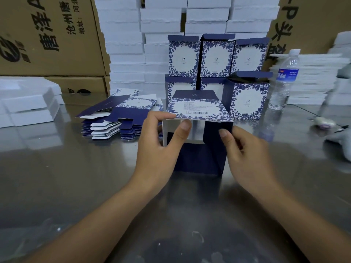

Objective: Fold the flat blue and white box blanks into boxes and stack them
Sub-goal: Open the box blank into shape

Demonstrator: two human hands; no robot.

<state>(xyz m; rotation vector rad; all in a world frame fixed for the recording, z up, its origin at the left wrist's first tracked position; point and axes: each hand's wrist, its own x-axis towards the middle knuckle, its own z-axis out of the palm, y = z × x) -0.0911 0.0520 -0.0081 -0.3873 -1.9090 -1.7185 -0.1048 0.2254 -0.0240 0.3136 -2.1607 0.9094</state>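
A half-formed blue and white box [197,109] stands opened into a tube in front of me on the steel table [76,177], its open end toward me. My left hand [161,145] pinches its left wall and top edge. My right hand [245,152] pinches a dark blue flap on its right side. To the left lies a pile of flat box blanks [117,118]. Behind stand several folded boxes [216,59] stacked in two rows, one more [248,97] at the right front.
White foam boxes [129,44] are stacked high at the back, more at the left [28,105] and right [311,80]. Brown cartons [49,38] stand behind. A water bottle [284,80] stands at the right, with a small tool [324,123] beyond it.
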